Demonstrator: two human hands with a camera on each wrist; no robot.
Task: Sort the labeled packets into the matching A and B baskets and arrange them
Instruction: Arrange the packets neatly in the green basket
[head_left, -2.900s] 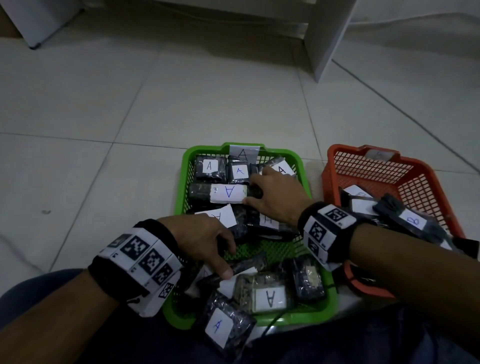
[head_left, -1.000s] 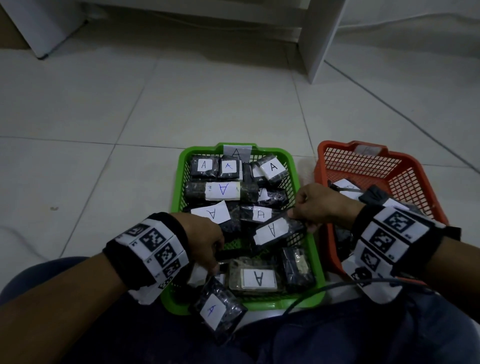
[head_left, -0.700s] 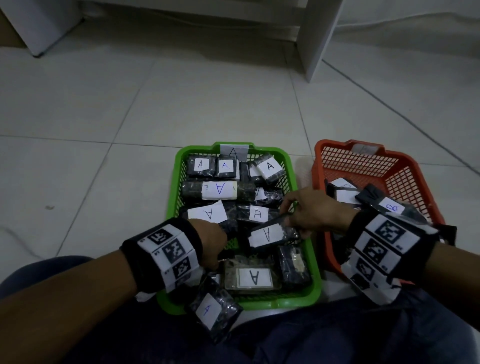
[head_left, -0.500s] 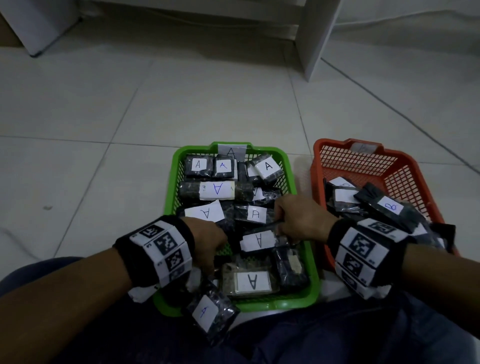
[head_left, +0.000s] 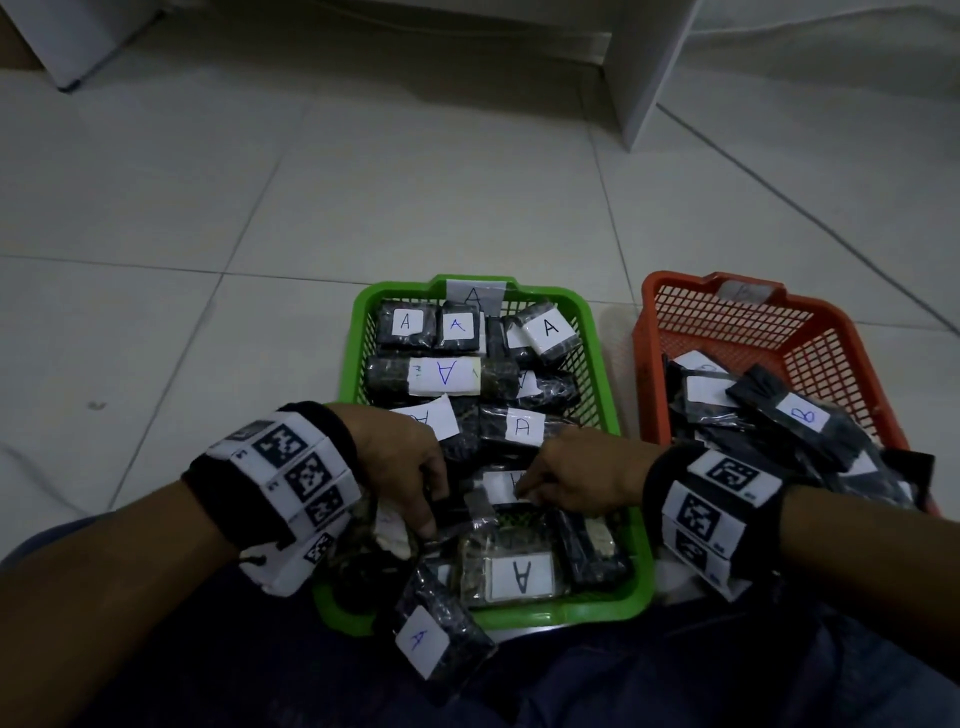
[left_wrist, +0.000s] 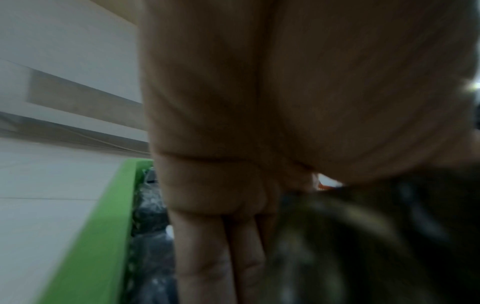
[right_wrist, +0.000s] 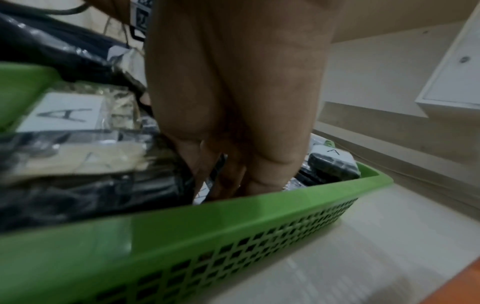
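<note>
Since the earlier frames my right hand (head_left: 582, 480) has come back from the orange basket side and dropped into the middle of the green basket (head_left: 608, 364), bringing the packet (head_left: 498, 486) with the white label down with it; that packet now lies low among the others, its label half hidden under my fingers. The right grip looks pinched on the packet's near edge, fingers curled round it in the right wrist view. My left hand (head_left: 402, 460) has stayed at the basket's near left and has edged inward, fingers curled down onto the dark packets there; whether that grip truly holds one or only presses on it I cannot tell, as the left wrist view is blurred. I judge this to be the arranging step for the A basket: the packet is being seated in the gap between the row of A labels further off and the large A packet (head_left: 519, 574) at the near wall. The next move calls for letting go once it lies flat with the label up, then dealing with the A packet (head_left: 434, 642) that hangs over the near rim onto my lap. The orange basket (head_left: 675, 291) stands just beside on the right, with a B packet (head_left: 802, 415) on top of its pile, on the tiled floor (head_left: 260, 182).
</note>
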